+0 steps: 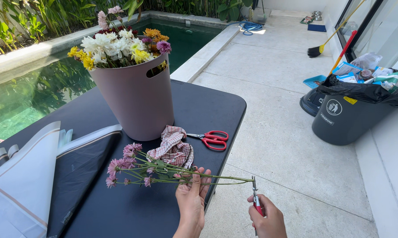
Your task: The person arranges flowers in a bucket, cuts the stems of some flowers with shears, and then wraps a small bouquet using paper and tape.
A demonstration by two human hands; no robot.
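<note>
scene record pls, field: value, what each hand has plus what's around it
left hand: holds pink flower stems flat over the black table edge
right hand: grips small red-handled snips, blades at the stem ends
bucket: pinkish bucket, upright, full of mixed flowers
cloth: checked cloth beside the bucket
scissors: red scissors lying right of the cloth
paper: wrapping sheets at table left
floor: grey bin with black liner

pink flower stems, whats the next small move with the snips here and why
Probably close the snips on the stem ends. The left hand holds the pink flower stems level over the table edge, and the blades in the right hand already sit at their tips.
</note>
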